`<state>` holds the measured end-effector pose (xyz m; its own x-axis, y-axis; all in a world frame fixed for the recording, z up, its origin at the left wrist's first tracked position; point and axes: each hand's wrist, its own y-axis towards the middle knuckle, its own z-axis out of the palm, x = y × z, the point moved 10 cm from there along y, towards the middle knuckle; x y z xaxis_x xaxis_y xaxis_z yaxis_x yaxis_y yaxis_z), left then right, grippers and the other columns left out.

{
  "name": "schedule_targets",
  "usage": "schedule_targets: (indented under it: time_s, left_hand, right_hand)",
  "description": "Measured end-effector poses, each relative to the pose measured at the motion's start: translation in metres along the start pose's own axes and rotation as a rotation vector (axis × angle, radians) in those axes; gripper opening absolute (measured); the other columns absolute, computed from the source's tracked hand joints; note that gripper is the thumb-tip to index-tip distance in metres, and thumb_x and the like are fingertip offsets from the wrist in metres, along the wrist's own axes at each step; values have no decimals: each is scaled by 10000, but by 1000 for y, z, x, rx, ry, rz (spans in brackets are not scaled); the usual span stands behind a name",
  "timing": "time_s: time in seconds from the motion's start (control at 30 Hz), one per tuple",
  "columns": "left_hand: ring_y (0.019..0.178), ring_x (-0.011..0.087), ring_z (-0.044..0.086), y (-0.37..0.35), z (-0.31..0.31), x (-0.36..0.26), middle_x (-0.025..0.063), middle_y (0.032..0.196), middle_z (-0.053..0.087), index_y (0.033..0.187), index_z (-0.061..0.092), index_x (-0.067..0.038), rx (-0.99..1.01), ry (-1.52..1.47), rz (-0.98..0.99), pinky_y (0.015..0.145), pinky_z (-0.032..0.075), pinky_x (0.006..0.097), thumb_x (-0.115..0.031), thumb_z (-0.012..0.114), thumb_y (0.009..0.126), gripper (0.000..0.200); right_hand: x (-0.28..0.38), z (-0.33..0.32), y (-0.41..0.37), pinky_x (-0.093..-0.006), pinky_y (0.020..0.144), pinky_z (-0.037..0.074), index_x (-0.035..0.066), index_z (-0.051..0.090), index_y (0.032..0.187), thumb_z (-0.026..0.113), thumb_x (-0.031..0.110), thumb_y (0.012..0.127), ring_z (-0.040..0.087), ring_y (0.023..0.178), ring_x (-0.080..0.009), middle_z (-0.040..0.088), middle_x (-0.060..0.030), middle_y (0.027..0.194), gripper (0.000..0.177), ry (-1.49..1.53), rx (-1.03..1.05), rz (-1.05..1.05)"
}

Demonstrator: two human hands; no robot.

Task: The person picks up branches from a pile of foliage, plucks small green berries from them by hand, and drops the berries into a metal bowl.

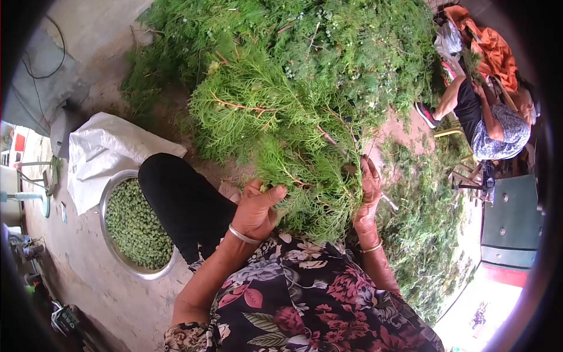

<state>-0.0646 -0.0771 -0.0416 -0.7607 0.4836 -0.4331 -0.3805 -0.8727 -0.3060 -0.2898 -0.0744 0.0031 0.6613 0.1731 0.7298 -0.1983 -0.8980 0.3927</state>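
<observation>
A leafy green cypress branch (305, 135) with brown stems lies across my lap and reaches forward. On its right side, my right hand (368, 190) is closed around the branch, its fingers partly behind the foliage. My left hand (258, 208) is at the branch's near left edge, fingers curled and thumb pressed in. A small green bit shows at its fingertips, too small to name for certain. Left of my knee stands a round metal basin (105, 234) filled with small green cones (138, 223).
A large heap of cut branches (352, 53) lies ahead. More sprigs (422, 234) cover the ground at right. A white sack (111, 149) lies behind the basin. Another person (498, 126) sits at the upper right, near an orange cloth (492, 50). A green panel (510, 217) stands at right.
</observation>
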Motion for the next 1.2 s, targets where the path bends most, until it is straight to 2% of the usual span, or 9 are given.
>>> schedule_targets:
  time_s: [0.37, 0.5, 0.57, 0.67, 0.9, 1.03, 1.1, 1.17, 1.2]
  left_hand:
    - [663, 129, 617, 5, -20, 10, 21, 783, 598, 931, 548, -93, -230, -164, -69, 494, 491, 281, 17, 655, 795, 205]
    - [652, 176, 601, 4, -50, 11, 28, 839, 596, 914, 559, -98, -241, 119, -129, 463, 410, 268, -9, 659, 799, 176]
    - [629, 195, 585, 4, -51, -14, 34, 858, 603, 889, 562, -96, -77, 960, 345, 456, 415, 306, -20, 655, 808, 146]
    - [608, 192, 566, 0, -18, 2, 22, 852, 598, 932, 579, -95, -308, 112, -126, 460, 432, 326, -25, 654, 812, 158]
    - [606, 182, 586, 9, -21, -2, 78, 845, 627, 1036, 571, 4, -220, 7, -15, 469, 459, 353, -8, 652, 809, 242]
    - [579, 159, 579, -4, -31, -26, 127, 825, 685, 940, 629, 44, -335, 352, 107, 632, 488, 328, 45, 655, 764, 178]
    - [657, 144, 591, -24, 20, -68, 90, 845, 705, 894, 687, -21, -80, 1307, 726, 741, 465, 306, 54, 675, 713, 197]
    - [774, 125, 587, -35, 45, -69, 25, 837, 710, 911, 719, -130, -60, 1704, 806, 785, 438, 312, 18, 683, 701, 259]
    - [767, 127, 584, -26, 36, -75, 9, 799, 699, 887, 717, -149, -112, 1274, 579, 753, 439, 293, -6, 680, 712, 229]
  right_hand:
    - [0, 7, 2, -424, 1013, 265, 140, 578, 1179, 215, 673, 903, 431, 1266, -298, 563, -82, 1283, 702, -182, 145, -50]
    - [23, -2, -1, -416, 1031, 287, 118, 565, 1225, 273, 632, 908, 419, 1273, -303, 556, -110, 1280, 671, -28, 58, -301]
    - [26, -1, -3, -388, 1048, 351, 61, 547, 1281, 423, 462, 959, 411, 1277, -290, 549, -149, 1265, 528, -10, 76, -337]
    - [18, 2, 0, -396, 1052, 348, 55, 559, 1258, 418, 429, 969, 415, 1275, -298, 545, -149, 1270, 494, -67, 80, -217]
    - [-2, 4, 2, -410, 1036, 264, 162, 582, 1204, 313, 466, 972, 423, 1270, -272, 586, -45, 1251, 467, -108, 96, 25]
    - [5, 9, 0, -372, 1041, 258, 136, 592, 1206, 354, 394, 970, 429, 1255, -220, 599, -19, 1222, 423, -219, 93, -95]
    - [-10, 11, 0, -353, 1042, 254, 135, 597, 1199, 389, 403, 958, 424, 1254, -202, 599, -13, 1217, 416, -220, 101, 15]
    - [11, 15, -2, -393, 965, 407, 104, 637, 1090, 563, 62, 888, 476, 1233, -298, 588, -116, 1235, 220, -380, 116, -278]
    - [-24, 13, -5, -319, 1056, 225, 147, 589, 1213, 458, 508, 921, 386, 1271, -172, 577, -23, 1230, 483, 57, 63, 135]
